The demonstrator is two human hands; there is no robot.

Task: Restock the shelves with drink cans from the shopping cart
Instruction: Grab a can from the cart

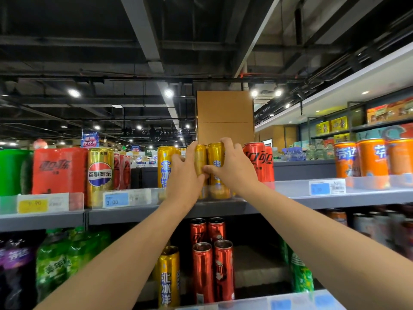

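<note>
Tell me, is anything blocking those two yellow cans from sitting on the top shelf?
Nothing visible does. The left hand and right hand hold the two yellow cans already on the top shelf, between another yellow can and red cans.

Two gold drink cans stand upright, side by side — on the top shelf.
</note>
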